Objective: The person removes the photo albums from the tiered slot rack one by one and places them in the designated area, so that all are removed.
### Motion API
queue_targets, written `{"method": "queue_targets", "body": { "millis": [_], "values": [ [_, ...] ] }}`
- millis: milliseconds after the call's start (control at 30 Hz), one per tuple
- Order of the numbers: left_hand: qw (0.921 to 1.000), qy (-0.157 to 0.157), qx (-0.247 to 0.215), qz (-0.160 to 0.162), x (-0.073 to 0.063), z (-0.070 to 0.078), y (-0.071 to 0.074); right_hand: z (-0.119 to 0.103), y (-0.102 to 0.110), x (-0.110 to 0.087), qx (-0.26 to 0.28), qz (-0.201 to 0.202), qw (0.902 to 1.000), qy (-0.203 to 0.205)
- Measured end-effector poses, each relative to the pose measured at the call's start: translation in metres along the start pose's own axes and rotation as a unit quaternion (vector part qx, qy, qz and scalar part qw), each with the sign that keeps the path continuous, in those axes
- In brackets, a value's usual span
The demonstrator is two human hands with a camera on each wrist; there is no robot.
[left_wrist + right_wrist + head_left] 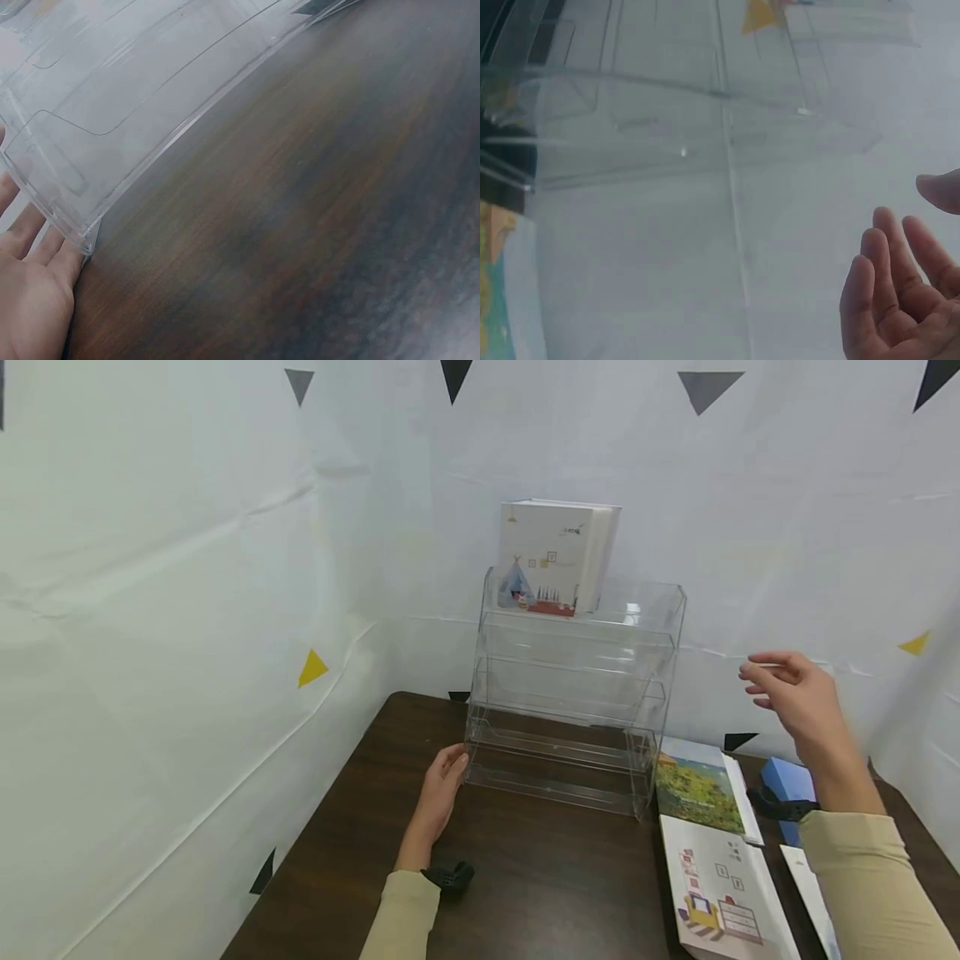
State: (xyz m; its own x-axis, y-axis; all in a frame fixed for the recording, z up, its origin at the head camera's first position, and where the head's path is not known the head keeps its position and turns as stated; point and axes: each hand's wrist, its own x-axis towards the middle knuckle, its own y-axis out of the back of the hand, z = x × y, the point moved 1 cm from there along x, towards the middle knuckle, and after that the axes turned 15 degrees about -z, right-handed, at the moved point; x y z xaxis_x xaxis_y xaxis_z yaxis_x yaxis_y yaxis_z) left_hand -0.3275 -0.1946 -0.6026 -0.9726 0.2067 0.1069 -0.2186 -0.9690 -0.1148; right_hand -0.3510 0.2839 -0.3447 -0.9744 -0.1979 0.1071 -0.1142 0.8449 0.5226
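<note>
A clear acrylic tiered rack (570,693) stands on the dark wooden table (555,877). My left hand (437,793) rests against the rack's lower left side, its fingers extended along the plastic. In the left wrist view those fingers (26,225) lie at the rack's bottom corner. A thick white book (547,556) with a tent drawing stands upright in the left part of the top tier. Raised in the air to the right of the rack, my right hand (802,702) holds nothing; its fingers are loosely bent and the thumb is apart from them.
Right of the rack lie a book with a landscape cover (697,789), a thick white book (723,893), a blue box-like item (787,781) and a white item (810,893) partly behind the right sleeve. White fabric walls (187,610) enclose the table's back and sides.
</note>
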Motion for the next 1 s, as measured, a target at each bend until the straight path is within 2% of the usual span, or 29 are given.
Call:
{"method": "queue_targets", "body": {
  "millis": [133,267,433,633,867,1000],
  "values": [
    [1.0,-0.001,-0.003,-0.006,0.001,-0.001,0.0,-0.019,-0.014,0.019,0.052,-0.005,0.9976,0.045],
    [0.9999,0.003,-0.009,-0.013,0.0,-0.001,-0.003,-0.037,-0.03,0.037,0.059,-0.001,0.9953,0.076],
    [0.9999,-0.002,-0.008,-0.01,0.0,0.0,-0.004,-0.061,-0.054,0.063,0.034,0.004,0.9951,0.092],
    [0.9999,0.004,-0.008,-0.012,0.0,-0.001,-0.007,-0.085,-0.071,0.089,0.017,0.018,0.9953,0.094],
    [0.9998,-0.002,-0.008,-0.019,-0.003,-0.001,-0.01,-0.114,-0.088,0.119,0.021,0.031,0.9925,0.116],
    [0.9999,-0.009,-0.008,-0.012,-0.009,0.001,-0.007,-0.127,-0.101,0.136,0.03,0.017,0.9908,0.131]
  ]
}}
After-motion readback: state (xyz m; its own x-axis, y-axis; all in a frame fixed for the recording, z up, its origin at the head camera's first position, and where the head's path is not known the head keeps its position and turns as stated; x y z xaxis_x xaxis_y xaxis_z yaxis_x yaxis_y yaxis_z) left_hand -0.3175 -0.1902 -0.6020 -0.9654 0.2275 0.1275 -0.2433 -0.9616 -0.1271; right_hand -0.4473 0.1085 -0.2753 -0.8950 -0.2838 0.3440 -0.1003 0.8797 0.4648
